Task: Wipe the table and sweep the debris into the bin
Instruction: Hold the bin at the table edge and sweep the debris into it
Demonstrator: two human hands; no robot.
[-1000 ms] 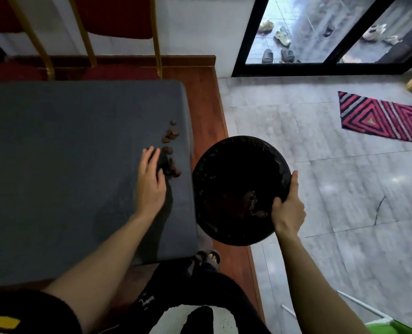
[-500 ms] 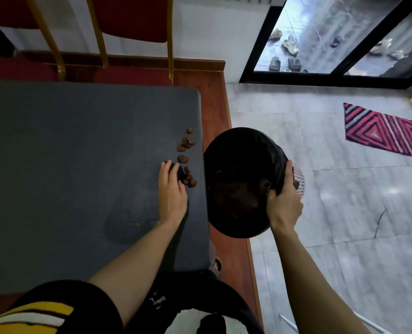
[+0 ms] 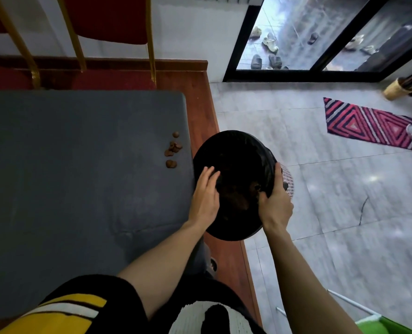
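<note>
The dark grey table fills the left of the view. Several small brown bits of debris lie near its right edge. A round bin lined with a black bag hangs tilted just off that edge. My right hand grips the bin's right rim. My left hand is over the bin's left rim, past the table edge, fingers together and flat, holding nothing that I can see. Some brown debris shows dimly inside the bin.
A reddish wooden floor strip runs beside the table. Grey tiles lie to the right with a red patterned mat. Red chairs with gold legs stand behind the table. A glass door shows shoes outside.
My left hand swept right off the table edge to the bin's rim, taking the nearest clump of debris with it. The bin stayed tilted against the table edge.
</note>
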